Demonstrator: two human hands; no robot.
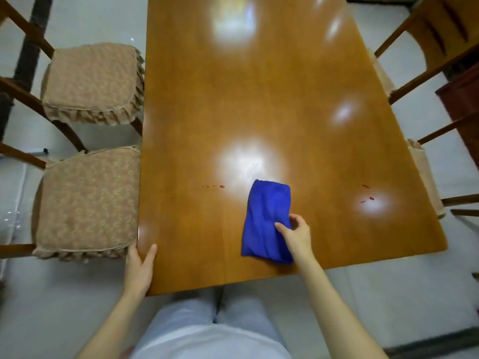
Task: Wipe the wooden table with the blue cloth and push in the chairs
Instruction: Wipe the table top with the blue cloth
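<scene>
A folded blue cloth [265, 220] lies on the glossy wooden table [259, 99] near its front edge. My right hand [295, 233] pinches the cloth's right edge between thumb and fingers. My left hand [138, 268] holds the table's near left corner, thumb on top and fingers over the edge. Small red spots [221, 186] mark the tabletop left of the cloth, and more red marks [368, 194] sit to its right. Two chairs with tan cushions stand pulled out on the left, the near chair [88, 200] and the far chair [93, 81].
Two more wooden chairs stand at the table's right side, the far one [435, 42] and the near one [425, 177], tucked closer in. A dark red object [464, 99] sits at the far right. Pale tiled floor surrounds the table.
</scene>
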